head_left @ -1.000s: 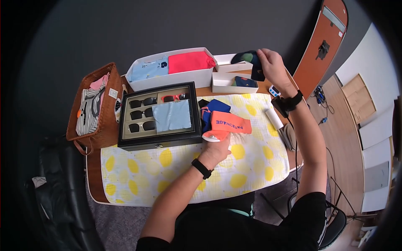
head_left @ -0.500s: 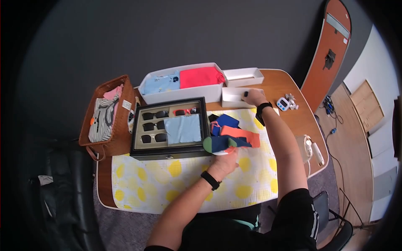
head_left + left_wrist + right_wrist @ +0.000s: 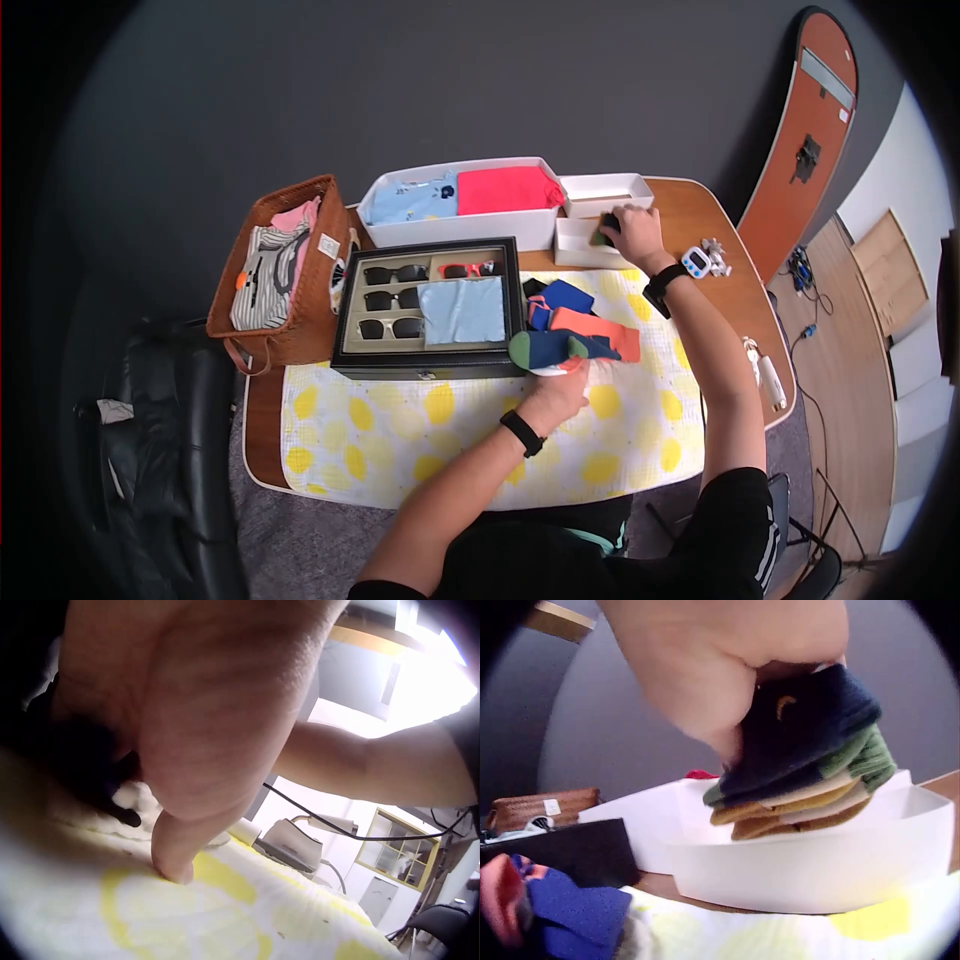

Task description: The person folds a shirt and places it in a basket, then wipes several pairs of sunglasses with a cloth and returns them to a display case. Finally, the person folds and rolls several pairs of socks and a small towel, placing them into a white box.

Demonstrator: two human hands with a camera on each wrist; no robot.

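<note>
My right hand (image 3: 637, 237) pinches a stack of folded socks (image 3: 802, 735) over the front small white box (image 3: 575, 242). In the right wrist view the stack is navy with green parts and a small orange motif, with brown and cream layers below. My left hand (image 3: 557, 395) lies at the near edge of a sock pile, its fingers hidden by it. On top of that pile is a navy sock (image 3: 545, 350) with green patches, over a coral sock (image 3: 598, 325) and blue fabric (image 3: 567, 295). The left thumb (image 3: 176, 851) touches the lemon-print cloth (image 3: 225, 915).
Left of the pile stands a black sunglasses case (image 3: 427, 374) with a pale blue cloth (image 3: 462, 312) on it. Behind are a long white bin (image 3: 470, 231) of folded clothes and another small white box (image 3: 607, 187). A wicker basket (image 3: 300, 340) stands left, a timer (image 3: 695, 262) right.
My right hand has come down from the rear box to the front small box. The navy and green sock now lies on the pile. My left hand has stayed by the pile.
</note>
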